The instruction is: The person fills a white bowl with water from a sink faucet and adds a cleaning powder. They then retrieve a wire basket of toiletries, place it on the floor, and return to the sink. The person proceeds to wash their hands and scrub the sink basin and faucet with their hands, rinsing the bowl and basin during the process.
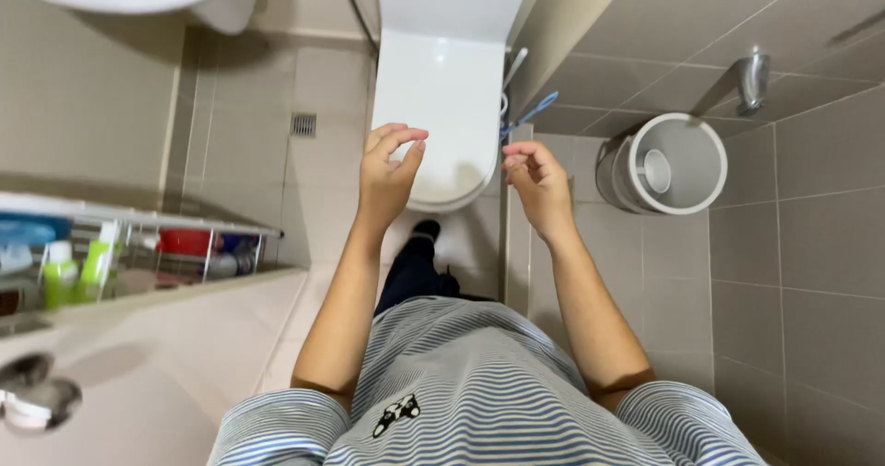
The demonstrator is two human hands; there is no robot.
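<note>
Grip: both hands empty. The left hand is half open, fingers curled, thumb and forefinger apart; the right hand is loosely curled on nothing. Beneath them, from 12 o'clock to centre, lies the white glossy closed toilet, long axis 12–6, rounded front pointing to 6. At 2 o'clock stands a grey-and-white cylindrical waste bin. Between toilet and wall, a thin blue-handled brush leans towards 1 o'clock.

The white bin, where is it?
In the head view, the round white bin stands on the grey tiled floor at the right, beyond the right hand and right of the toilet.
</note>
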